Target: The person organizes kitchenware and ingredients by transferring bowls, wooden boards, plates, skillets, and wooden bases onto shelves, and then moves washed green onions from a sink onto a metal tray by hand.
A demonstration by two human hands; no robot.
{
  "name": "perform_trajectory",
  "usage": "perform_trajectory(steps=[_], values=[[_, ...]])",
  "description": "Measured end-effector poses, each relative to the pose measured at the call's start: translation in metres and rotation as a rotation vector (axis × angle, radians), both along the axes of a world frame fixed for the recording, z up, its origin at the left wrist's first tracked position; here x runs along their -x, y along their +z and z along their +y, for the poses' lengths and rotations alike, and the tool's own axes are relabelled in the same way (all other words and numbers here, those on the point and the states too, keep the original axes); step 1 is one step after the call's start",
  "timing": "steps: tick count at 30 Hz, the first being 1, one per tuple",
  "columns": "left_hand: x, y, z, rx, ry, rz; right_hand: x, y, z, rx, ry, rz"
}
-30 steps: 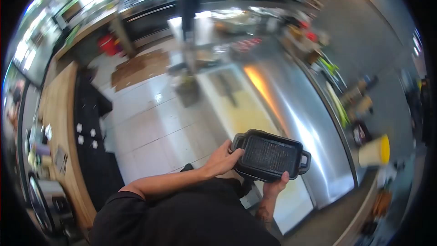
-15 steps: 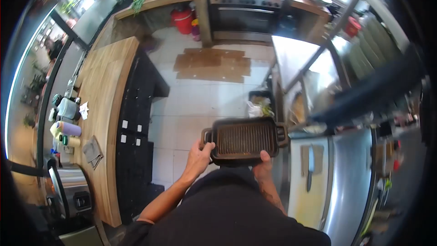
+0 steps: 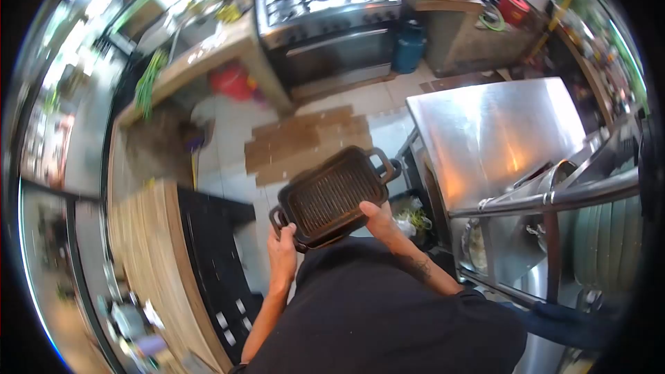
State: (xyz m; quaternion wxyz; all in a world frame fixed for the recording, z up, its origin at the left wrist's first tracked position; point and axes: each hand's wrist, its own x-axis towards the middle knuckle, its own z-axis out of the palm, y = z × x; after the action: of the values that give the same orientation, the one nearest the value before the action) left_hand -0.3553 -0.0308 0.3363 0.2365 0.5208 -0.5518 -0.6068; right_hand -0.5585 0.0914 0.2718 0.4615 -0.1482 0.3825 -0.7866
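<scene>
A dark rectangular grill pan (image 3: 328, 199) with a ridged bottom and a loop handle at each short end is held in front of my body, tilted in the head view. My left hand (image 3: 282, 255) is closed on its lower left corner by the handle, with the thumb over the rim. On the near right side, my right hand (image 3: 378, 221) grips the pan's edge, its thumb lying on the rim. The fingers of both hands are mostly hidden under the pan. No food shows on the ridges.
Ahead stands a gas stove (image 3: 325, 0) with a blue gas cylinder (image 3: 409, 48) beside it. A steel table (image 3: 499, 131) with a metal rack is at right, a wooden counter (image 3: 149, 242) at left. Flattened cardboard (image 3: 305, 140) lies on the floor; a bin with greens (image 3: 415, 218) sits near the table.
The view has turned and moved forward, so the stove and steel table appear closer. The grill pan stays in both hands and now slants, its right end higher in view.
</scene>
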Motion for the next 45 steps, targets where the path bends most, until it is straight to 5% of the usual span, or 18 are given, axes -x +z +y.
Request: perform_trajectory(steps=[10,13,24,31,35,37,40,41,42,44,45], values=[[0.312,-0.041,-0.216,-0.17,-0.816,-0.069,0.171,-0.004,-0.085,-0.309,-0.66,0.056],[0.417,-0.061,-0.234,-0.151,-1.045,-0.145,0.226,-0.032,-0.096,-0.137,-0.885,-0.005],[0.747,-0.157,-0.181,0.03,-1.726,-0.311,0.385,-0.157,-0.086,0.076,-1.561,-0.474],[0.874,-0.185,-0.084,0.049,-2.195,-0.349,0.425,-0.184,-0.075,0.223,-1.951,-0.481],[0.911,-0.218,-0.033,0.163,-2.306,-0.098,0.449,-0.163,-0.069,0.221,-2.067,-0.548],[0.93,-0.217,-0.008,0.033,-2.399,-0.276,0.459,-0.152,-0.07,0.072,-2.192,-0.598],[0.937,-0.234,0.02,0.352,-2.481,-0.029,0.481,-0.072,-0.082,-0.53,-2.154,-0.952],[0.938,-0.22,0.021,0.328,-2.49,-0.041,0.483,-0.069,-0.083,-0.55,-2.154,-0.968],[0.942,-0.189,0.024,0.457,-2.42,0.059,0.483,-0.067,-0.082,-1.024,-2.375,-0.901],[0.948,-0.17,0.032,0.571,-2.359,0.14,0.474,-0.063,-0.074,-1.557,-2.518,-0.801],[0.947,-0.169,0.037,0.488,-2.382,0.054,0.461,-0.057,-0.056,-1.535,-2.272,-0.666]])
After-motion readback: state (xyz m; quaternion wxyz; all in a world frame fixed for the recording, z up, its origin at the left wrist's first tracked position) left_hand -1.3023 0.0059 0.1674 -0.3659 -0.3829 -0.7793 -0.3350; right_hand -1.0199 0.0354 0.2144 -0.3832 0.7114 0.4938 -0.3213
